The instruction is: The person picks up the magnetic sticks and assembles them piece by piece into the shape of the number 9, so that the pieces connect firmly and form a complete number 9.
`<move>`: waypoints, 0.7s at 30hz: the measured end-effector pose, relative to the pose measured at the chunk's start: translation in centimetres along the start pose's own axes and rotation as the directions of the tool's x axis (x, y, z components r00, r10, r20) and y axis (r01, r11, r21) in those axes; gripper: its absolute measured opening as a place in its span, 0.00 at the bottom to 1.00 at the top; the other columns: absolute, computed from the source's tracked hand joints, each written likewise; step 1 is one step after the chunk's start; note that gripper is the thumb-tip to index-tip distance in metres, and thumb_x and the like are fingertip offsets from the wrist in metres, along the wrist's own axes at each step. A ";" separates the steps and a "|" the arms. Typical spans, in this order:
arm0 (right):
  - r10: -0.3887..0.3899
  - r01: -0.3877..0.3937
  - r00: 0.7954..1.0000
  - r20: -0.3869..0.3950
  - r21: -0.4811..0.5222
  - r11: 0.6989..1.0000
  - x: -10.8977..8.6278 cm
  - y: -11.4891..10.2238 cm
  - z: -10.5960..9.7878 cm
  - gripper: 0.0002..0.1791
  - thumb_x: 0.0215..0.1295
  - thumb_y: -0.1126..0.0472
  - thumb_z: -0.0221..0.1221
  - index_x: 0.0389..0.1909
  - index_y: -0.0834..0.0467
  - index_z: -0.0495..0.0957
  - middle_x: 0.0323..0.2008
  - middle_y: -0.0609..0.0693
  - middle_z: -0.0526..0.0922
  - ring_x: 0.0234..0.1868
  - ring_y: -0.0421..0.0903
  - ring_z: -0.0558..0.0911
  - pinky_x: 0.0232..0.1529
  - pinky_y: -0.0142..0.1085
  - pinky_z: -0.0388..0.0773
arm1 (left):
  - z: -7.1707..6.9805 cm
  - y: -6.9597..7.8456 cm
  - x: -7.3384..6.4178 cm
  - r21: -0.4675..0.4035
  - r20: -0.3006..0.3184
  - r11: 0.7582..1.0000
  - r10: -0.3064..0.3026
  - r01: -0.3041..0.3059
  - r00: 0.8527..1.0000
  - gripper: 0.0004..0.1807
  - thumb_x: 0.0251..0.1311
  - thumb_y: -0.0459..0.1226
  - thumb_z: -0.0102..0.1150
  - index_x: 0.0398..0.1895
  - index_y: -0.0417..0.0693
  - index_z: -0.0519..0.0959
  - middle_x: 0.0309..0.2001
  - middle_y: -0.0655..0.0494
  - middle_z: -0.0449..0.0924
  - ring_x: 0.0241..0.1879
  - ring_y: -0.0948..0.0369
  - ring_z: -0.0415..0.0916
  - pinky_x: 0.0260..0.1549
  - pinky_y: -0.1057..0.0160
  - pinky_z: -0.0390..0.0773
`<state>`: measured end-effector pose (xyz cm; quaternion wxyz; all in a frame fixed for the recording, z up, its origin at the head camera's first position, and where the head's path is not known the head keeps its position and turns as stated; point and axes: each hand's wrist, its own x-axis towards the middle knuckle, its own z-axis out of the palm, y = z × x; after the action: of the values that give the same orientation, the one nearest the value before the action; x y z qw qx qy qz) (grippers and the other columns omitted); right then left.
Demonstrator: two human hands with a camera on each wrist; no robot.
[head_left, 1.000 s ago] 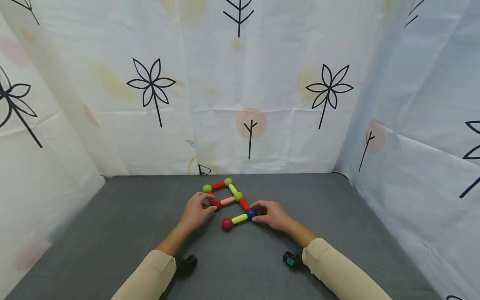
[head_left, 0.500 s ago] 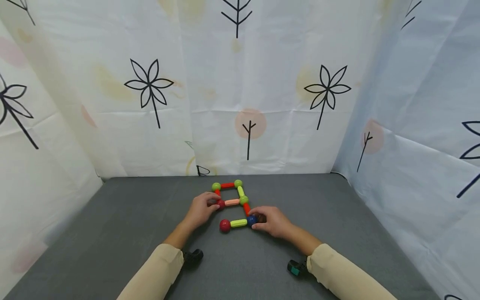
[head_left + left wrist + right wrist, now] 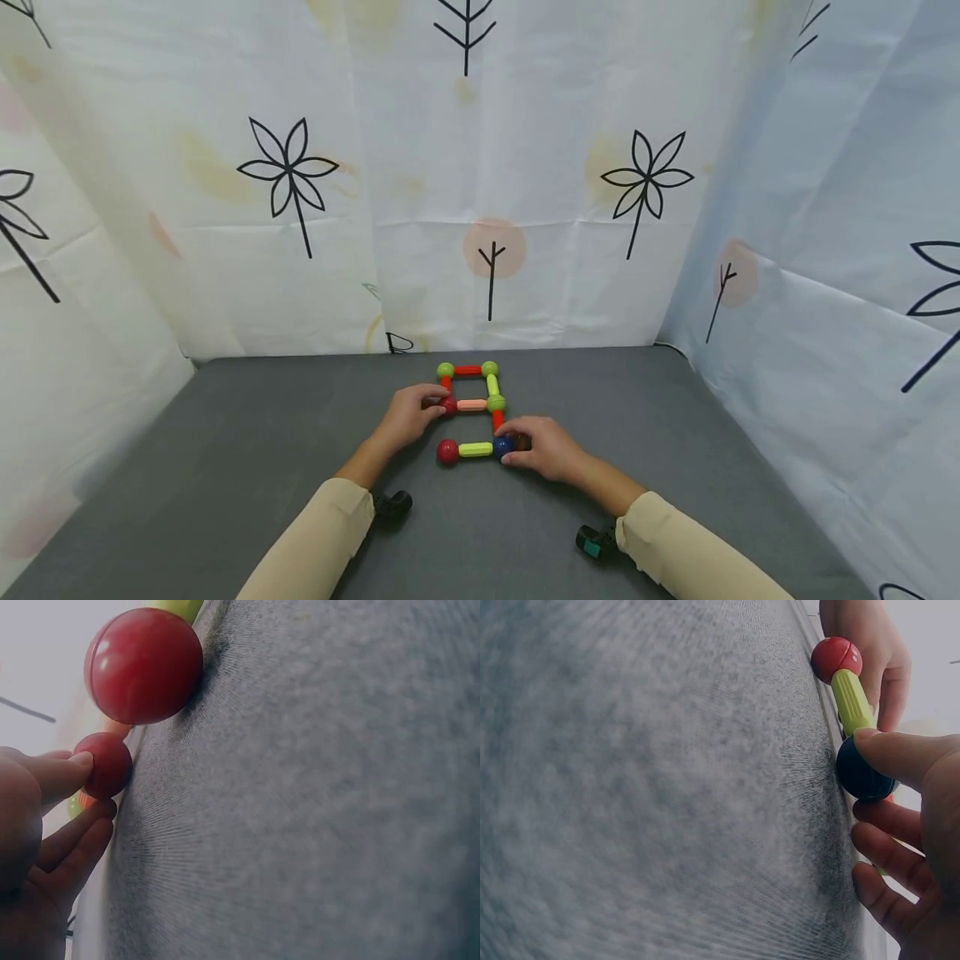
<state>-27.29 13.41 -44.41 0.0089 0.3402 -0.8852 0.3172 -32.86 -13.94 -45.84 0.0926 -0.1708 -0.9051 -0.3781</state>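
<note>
A figure of rods joined by balls lies on the grey tabletop. My left hand (image 3: 408, 417) pinches a small red ball (image 3: 111, 765) at the figure's left side, where a pink rod (image 3: 472, 405) and a red rod meet. My right hand (image 3: 546, 448) holds a dark blue ball (image 3: 862, 771) between thumb and fingers at the lower right corner. From that ball a yellow-green rod (image 3: 476, 450) runs left to a larger red ball (image 3: 447, 452), which neither hand holds. Green balls sit at the top left (image 3: 446, 371), top right (image 3: 490, 368) and middle right (image 3: 496, 403).
The grey cloth-covered table (image 3: 247, 467) stretches around the figure on all sides. Behind it hangs a pale patterned curtain (image 3: 555, 283), which continues along both sides. Dark wrist cameras sit on the left wrist (image 3: 393, 505) and the right wrist (image 3: 592, 542).
The figure has turned clockwise from a slant to nearly square. Its far end has shifted right and the blue ball has come nearer. Both hands kept their hold.
</note>
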 end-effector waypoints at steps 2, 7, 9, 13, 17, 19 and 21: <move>-0.001 0.001 1.000 -0.003 0.003 1.000 0.0 0.0 0.0 0.18 0.57 0.58 0.70 0.49 0.55 0.81 0.37 0.44 0.80 0.33 0.42 0.76 0.35 0.33 0.73 | 0.1 0.0 0.1 0.002 0.007 1.000 -0.001 0.001 1.000 0.16 0.55 0.31 0.69 0.49 0.48 0.84 0.50 0.53 0.82 0.47 0.55 0.79 0.47 0.52 0.77; -0.002 0.002 1.000 -0.008 0.006 1.000 0.0 0.0 0.1 0.18 0.57 0.58 0.70 0.49 0.55 0.81 0.36 0.44 0.79 0.32 0.42 0.76 0.34 0.33 0.73 | 0.2 0.1 0.5 0.003 0.028 1.000 -0.009 0.009 1.000 0.16 0.56 0.31 0.68 0.49 0.49 0.84 0.50 0.53 0.82 0.48 0.55 0.79 0.48 0.52 0.77; -0.002 0.002 1.000 -0.009 0.006 1.000 0.0 0.0 0.2 0.18 0.57 0.58 0.70 0.49 0.55 0.81 0.37 0.44 0.80 0.32 0.42 0.76 0.33 0.33 0.73 | 0.3 0.1 0.6 -0.003 0.037 1.000 -0.015 0.015 0.999 0.16 0.56 0.31 0.68 0.50 0.49 0.84 0.50 0.53 0.82 0.48 0.55 0.79 0.48 0.52 0.77; -0.001 0.001 1.000 -0.010 0.005 1.000 0.1 0.1 0.2 0.18 0.58 0.57 0.70 0.49 0.55 0.81 0.37 0.44 0.80 0.32 0.42 0.76 0.33 0.33 0.72 | 0.4 0.0 0.7 0.003 0.036 1.000 -0.004 0.004 0.999 0.17 0.56 0.31 0.68 0.50 0.48 0.84 0.50 0.53 0.82 0.47 0.55 0.79 0.47 0.52 0.77; -0.004 0.004 1.000 -0.008 -0.002 1.000 0.2 0.3 0.3 0.18 0.58 0.57 0.70 0.49 0.54 0.81 0.37 0.43 0.79 0.32 0.41 0.75 0.33 0.33 0.72 | 0.5 0.0 0.8 0.014 0.045 1.000 0.001 -0.001 0.999 0.17 0.57 0.31 0.67 0.51 0.49 0.83 0.50 0.53 0.82 0.49 0.54 0.78 0.49 0.50 0.76; 0.000 0.000 1.000 -0.002 -0.004 1.000 0.2 0.4 0.3 0.18 0.58 0.57 0.70 0.49 0.54 0.81 0.36 0.42 0.79 0.33 0.41 0.75 0.33 0.33 0.72 | 0.5 0.0 0.8 0.019 0.053 1.000 -0.005 0.004 0.999 0.17 0.58 0.31 0.66 0.52 0.50 0.83 0.50 0.53 0.81 0.51 0.54 0.77 0.51 0.50 0.75; 0.002 -0.002 1.000 0.003 -0.002 1.000 0.2 0.5 0.2 0.18 0.58 0.57 0.70 0.49 0.54 0.81 0.36 0.42 0.79 0.33 0.41 0.75 0.34 0.33 0.72 | 0.6 0.0 0.8 0.019 0.059 1.000 -0.007 0.006 0.998 0.17 0.59 0.32 0.66 0.52 0.50 0.83 0.50 0.54 0.81 0.51 0.54 0.76 0.51 0.50 0.75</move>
<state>-27.71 13.45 -44.83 0.0077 0.3397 -0.8859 0.3157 -33.64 -13.31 -45.98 0.0663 -0.1779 -0.9116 -0.3645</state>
